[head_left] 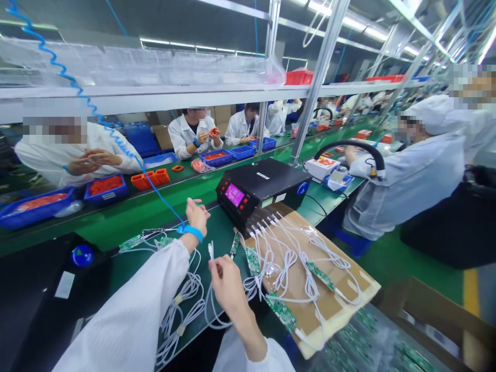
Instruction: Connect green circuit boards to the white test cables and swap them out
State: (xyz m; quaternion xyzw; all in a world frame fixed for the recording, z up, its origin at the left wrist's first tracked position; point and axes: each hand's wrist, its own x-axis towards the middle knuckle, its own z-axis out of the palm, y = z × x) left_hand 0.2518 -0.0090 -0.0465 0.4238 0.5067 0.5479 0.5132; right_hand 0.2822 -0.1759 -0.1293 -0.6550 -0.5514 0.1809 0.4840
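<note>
My right hand (227,276) pinches a white USB cable (211,250) near its plug, which points upward. My left hand (197,216) is raised a little farther off, its fingers apart and nothing in them; a blue wrist strap (192,232) circles that wrist. Beyond my right hand a slim green circuit board (234,243) lies by the tester. Another circuit board (253,261) rests on the left side of the cardboard (351,281), wired with white cables. Bundled white cables (182,305) lie on the green table below my left forearm.
A black tester (267,181) with a pink screen stands ahead, several cables plugged into its front. A second black box (39,289) is at the left. Blue bins (106,190) and orange frames (151,179) line the conveyor, where co-workers sit. Bagged boards (349,341) lie lower right.
</note>
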